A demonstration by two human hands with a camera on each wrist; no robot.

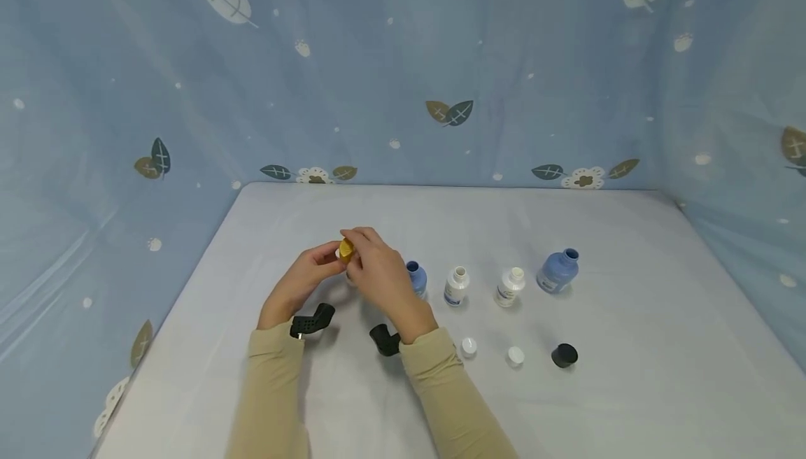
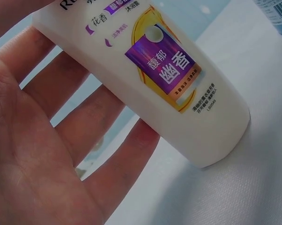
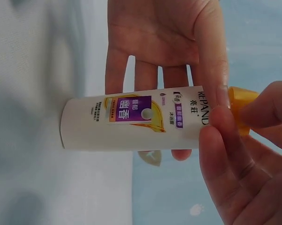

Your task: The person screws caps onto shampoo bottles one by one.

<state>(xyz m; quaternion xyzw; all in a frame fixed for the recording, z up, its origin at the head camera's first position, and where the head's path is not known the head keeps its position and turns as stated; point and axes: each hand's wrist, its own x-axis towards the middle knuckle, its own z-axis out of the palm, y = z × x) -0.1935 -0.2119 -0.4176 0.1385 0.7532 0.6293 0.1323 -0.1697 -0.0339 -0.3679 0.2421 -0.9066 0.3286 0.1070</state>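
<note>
My left hand point(image 1: 302, 283) grips a white body wash bottle point(image 3: 94, 124) with a purple and gold label, its fingers passing behind the bottle and its thumb near the neck. At the bottle's top sits a yellow cap point(image 3: 242, 101), which the thumb and fingers of my right hand point(image 1: 385, 276) pinch. The left wrist view shows the lower part of the bottle but not the cap. Seen from the head, the hands hide most of the bottle. Whether its base touches the table cannot be told.
Right of the hands stand an uncapped blue bottle point(image 1: 417, 278), two white bottles point(image 1: 455, 292) point(image 1: 507, 290) and another blue bottle point(image 1: 555, 274). Nearer lie two white caps point(image 1: 469, 347) point(image 1: 515, 356) and a black cap point(image 1: 564, 355). A blue leaf-patterned curtain point(image 1: 378, 67) surrounds the white table point(image 1: 630, 389).
</note>
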